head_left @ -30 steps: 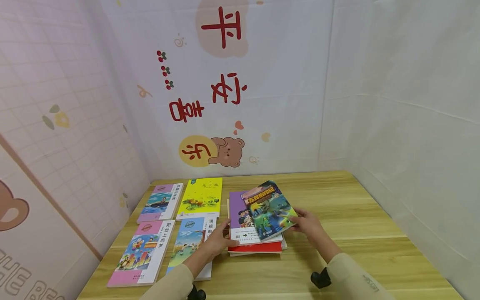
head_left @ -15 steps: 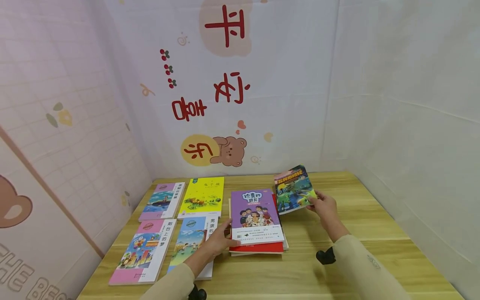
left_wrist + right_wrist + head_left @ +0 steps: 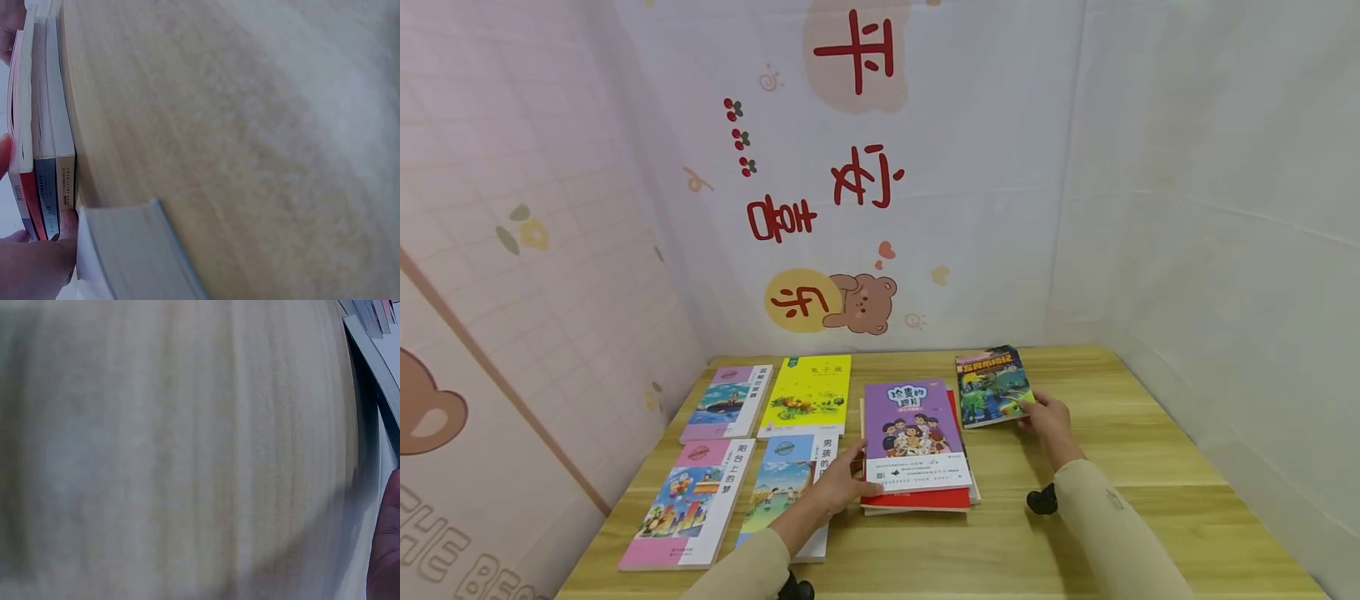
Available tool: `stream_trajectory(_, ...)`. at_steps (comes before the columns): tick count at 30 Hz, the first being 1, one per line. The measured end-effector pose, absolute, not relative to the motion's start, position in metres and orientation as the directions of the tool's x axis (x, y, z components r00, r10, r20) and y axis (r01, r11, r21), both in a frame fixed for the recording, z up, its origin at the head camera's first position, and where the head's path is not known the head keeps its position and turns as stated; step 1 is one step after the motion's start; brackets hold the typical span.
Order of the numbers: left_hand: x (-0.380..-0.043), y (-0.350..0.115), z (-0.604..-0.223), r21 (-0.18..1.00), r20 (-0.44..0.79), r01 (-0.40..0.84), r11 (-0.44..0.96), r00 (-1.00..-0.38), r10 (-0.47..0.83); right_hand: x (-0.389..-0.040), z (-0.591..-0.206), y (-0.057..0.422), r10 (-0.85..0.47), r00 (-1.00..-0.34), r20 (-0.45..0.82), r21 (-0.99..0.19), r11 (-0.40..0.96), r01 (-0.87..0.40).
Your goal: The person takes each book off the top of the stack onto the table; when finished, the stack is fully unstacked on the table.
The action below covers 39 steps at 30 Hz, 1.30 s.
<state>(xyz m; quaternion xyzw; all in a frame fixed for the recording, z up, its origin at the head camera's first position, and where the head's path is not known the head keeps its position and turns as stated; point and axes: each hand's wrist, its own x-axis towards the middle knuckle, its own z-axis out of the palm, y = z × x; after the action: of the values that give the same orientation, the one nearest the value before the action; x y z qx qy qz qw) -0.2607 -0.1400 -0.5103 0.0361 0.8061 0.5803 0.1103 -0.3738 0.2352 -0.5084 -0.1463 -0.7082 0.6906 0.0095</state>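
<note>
Over on the right of the wood-grain table point(image 3: 1180, 475), the right hand point(image 3: 1049, 421) pinches one green-and-blue illustrated paperback point(image 3: 995, 390) by its near-right corner, leaving the cover showing. Centre: the left hand point(image 3: 839, 483), fingers wide, rests against a purple-topped stack of at least four books point(image 3: 916, 435), probably steadying it. Leftward, four flat paperbacks, two pink point(image 3: 679, 504), one yellow point(image 3: 807, 396), one blue point(image 3: 780, 483), seemingly spread to show covers.

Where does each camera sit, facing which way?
Head: on the head, looking forward and down at the table and book pile; left grip, right grip and sleeves show.
Left wrist: on that wrist, facing the book pile's edges; part of left grip shows.
Right wrist: on that wrist, facing the blurred table and held book; part of right grip shows.
Shared: head and left wrist both show the book pile.
</note>
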Motion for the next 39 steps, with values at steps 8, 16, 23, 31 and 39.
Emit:
stream_trajectory(8,-0.261,-0.139,-0.512,0.942,-0.145,-0.079,0.325,-0.973,0.182,-0.377,-0.503,0.230,0.089,-0.990,-0.112,-0.935,0.327,0.135)
stream_trajectory(16,-0.262,-0.141,-0.510,0.936,-0.154,-0.095,0.339,-0.976,0.153,-0.368,-0.497,0.198,-0.031,-1.000,0.003,-0.891,0.453,-0.017)
stream_trajectory(23,-0.261,-0.138,-0.508,0.931,-0.156,-0.096,0.351,-0.977,0.146,-0.348,-0.500,0.171,-0.051,-0.998,-0.038,-0.930,0.368,0.016)
stream_trajectory(31,-0.261,-0.137,-0.510,0.937,-0.149,-0.091,0.338,-0.977,0.151,-0.322,-0.511,0.151,-0.025,-0.996,-0.091,-0.940,0.332,0.078)
stream_trajectory(39,-0.261,-0.140,-0.512,0.942,-0.140,-0.088,0.325,-0.980,0.140,-0.301,-0.520,0.146,-0.026,-0.995,-0.093,-0.952,0.296,0.082)
